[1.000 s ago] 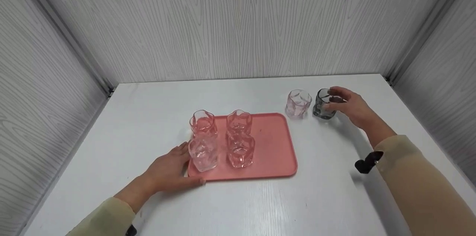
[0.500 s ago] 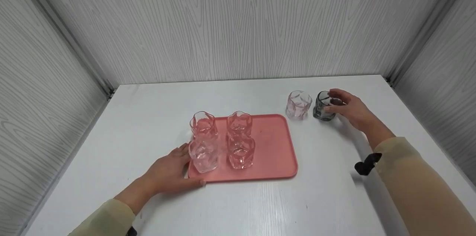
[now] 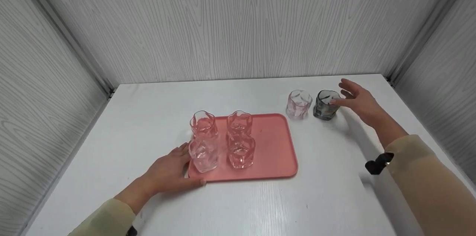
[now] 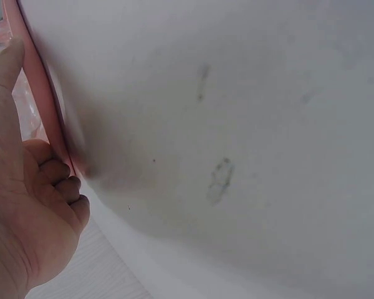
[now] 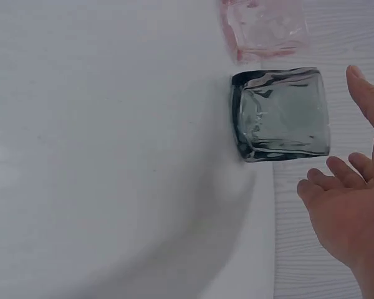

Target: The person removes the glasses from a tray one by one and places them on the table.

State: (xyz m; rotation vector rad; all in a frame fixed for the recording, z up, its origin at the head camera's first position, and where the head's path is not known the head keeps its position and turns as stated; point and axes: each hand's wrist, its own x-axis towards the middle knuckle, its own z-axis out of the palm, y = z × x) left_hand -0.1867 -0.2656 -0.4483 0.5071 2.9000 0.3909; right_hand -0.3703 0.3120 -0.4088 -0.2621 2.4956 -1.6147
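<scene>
My right hand (image 3: 366, 107) is beside a smoky grey drinking glass (image 3: 324, 111), fingers spread and thumb overlapping its rim in the head view. In the right wrist view a gap shows between that hand (image 5: 352, 208) and the grey glass (image 5: 283, 115). A pale pink glass (image 3: 298, 105) stands just left of the grey one. My left hand (image 3: 169, 171) rests against the near left corner of a pink tray (image 3: 273, 146), thumb along the front edge and fingers at the left side. Several clear glasses (image 3: 241, 152) stand upright in two rows on the tray's left part.
The white table (image 3: 260, 206) is bounded by a grey wood-grain panel (image 3: 238, 27) at the back and similar panels at both sides. The right part of the tray is bare pink surface.
My right hand has moved up and to the right, its fingers coming away from the grey glass, which stays in place. The left hand, tray and other glasses have not moved.
</scene>
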